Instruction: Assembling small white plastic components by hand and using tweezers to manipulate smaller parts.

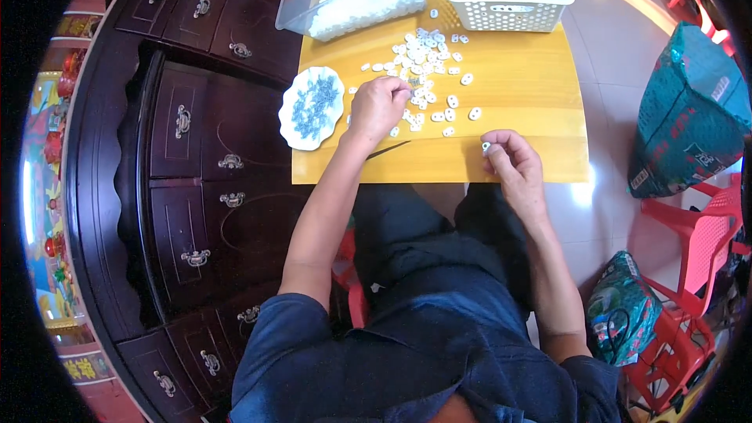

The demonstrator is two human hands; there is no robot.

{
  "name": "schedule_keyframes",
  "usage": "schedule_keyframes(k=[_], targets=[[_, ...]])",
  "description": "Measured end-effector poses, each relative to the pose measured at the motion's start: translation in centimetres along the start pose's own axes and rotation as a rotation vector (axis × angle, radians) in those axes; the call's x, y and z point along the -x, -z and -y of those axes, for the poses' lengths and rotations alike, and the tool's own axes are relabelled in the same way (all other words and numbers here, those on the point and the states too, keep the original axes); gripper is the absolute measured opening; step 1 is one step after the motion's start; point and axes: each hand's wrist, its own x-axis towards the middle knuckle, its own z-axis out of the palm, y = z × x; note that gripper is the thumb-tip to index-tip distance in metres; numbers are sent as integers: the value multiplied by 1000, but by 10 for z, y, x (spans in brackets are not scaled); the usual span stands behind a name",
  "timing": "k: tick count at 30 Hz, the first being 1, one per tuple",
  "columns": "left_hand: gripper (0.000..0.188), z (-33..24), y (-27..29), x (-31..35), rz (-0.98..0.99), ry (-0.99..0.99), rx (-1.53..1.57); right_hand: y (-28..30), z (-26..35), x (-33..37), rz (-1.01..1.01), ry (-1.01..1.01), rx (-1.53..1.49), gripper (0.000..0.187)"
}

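Between the thumb and fingertips of my right hand [515, 168] is a small white plastic piece [486, 146] with a dark hole, held over the table's near right part. My left hand [378, 107] is pinched closed at the left side of a loose pile of white plastic pieces [425, 51]; whatever its fingertips hold is too small to make out. Many of the scattered pieces are oval with two dark holes. A white scalloped plate [287, 121] of small grey-blue parts [313, 106] lies left of that hand. Near my left wrist rests a thin dark rod [389, 150].
On the yellow table [540, 94], a clear bin [294, 12] of white pieces and a white perforated basket [509, 17] stand at the far edge. Dark wooden drawers [235, 133] line the left. Green bags [681, 110] and red plastic chairs [697, 235] are on the right.
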Motion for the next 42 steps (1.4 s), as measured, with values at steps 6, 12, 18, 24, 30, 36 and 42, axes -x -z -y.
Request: schedule_keyframes(k=[6, 12, 18, 24, 30, 36, 42], targets=[[8, 1, -1, 0, 14, -23, 23, 0, 3, 1, -4, 5, 16, 14], [11, 0, -3, 1, 43, 13, -7, 3, 1, 1, 11, -15, 18, 14], [11, 1, -5, 3, 4, -16, -24, 1, 1, 3, 29, -31, 17, 13], [11, 2, -15, -1, -56, -116, -221, 3, -3, -3, 24, -9, 1, 13], [16, -5, -10, -3, 34, -64, -287, 4, 0, -3, 31, -2, -25, 12], [15, 11, -24, 6, 13, -43, -240, 1, -1, 3, -17, 21, 26, 20], [14, 0, -12, 7, 0, -61, -197, 3, 1, 4, 2, 41, -8, 12]])
